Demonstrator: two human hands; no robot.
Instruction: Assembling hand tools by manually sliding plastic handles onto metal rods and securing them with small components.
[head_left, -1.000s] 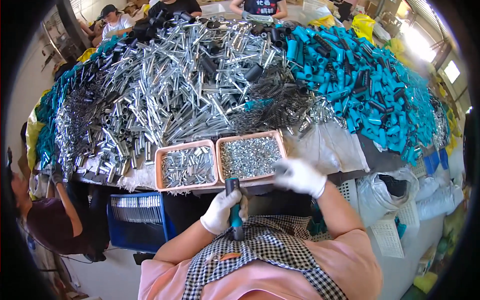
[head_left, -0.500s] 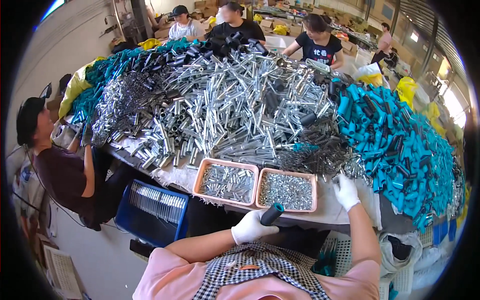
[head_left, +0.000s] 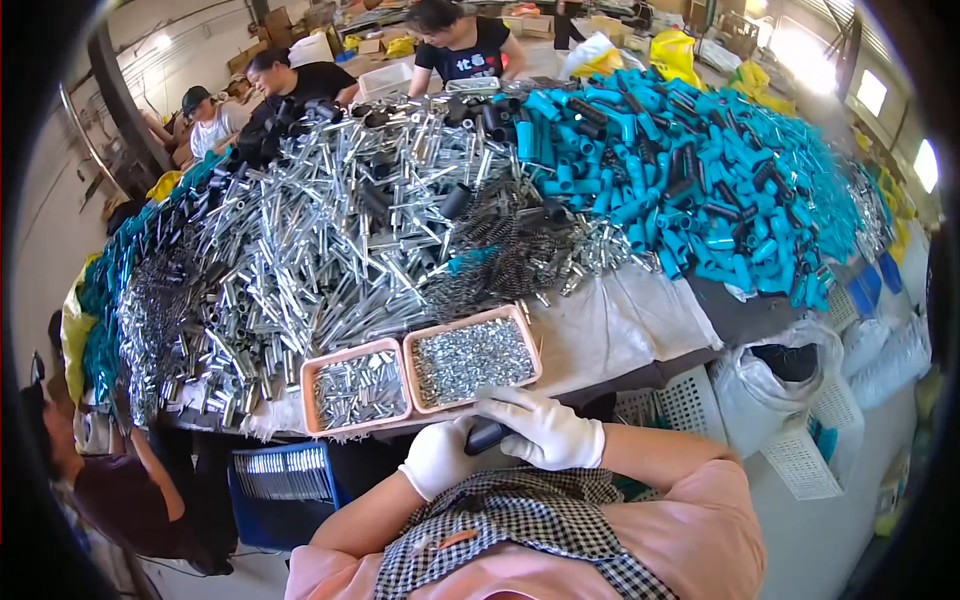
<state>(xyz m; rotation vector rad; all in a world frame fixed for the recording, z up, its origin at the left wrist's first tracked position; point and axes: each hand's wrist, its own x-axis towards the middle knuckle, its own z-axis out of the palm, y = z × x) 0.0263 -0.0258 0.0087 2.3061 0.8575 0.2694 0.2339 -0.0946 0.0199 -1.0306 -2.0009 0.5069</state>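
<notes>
Both my hands wear white gloves and meet in front of my apron. In my left hand (head_left: 438, 460) is a short, dark tube-shaped handle (head_left: 487, 436), with my fingers wrapped round it. My right hand (head_left: 545, 430) covers one end of that handle, its fingers pressed together; whatever they pinch is hidden. Just beyond, at the table edge, a pink tray (head_left: 307, 400) holds short metal tubes. The pink tray (head_left: 532, 342) beside it holds many small shiny metal pieces.
Metal tubes (head_left: 330, 240) and dark springs (head_left: 515, 250) are heaped on the table, with teal handles (head_left: 640, 190) at the right. A blue crate (head_left: 285, 500) of metal rods stands at lower left. Co-workers sit around the far and left sides. White baskets (head_left: 800, 465) stand at right.
My right hand has come back from the small metal parts at the table to the handle in my left hand. The view has turned to the right.
</notes>
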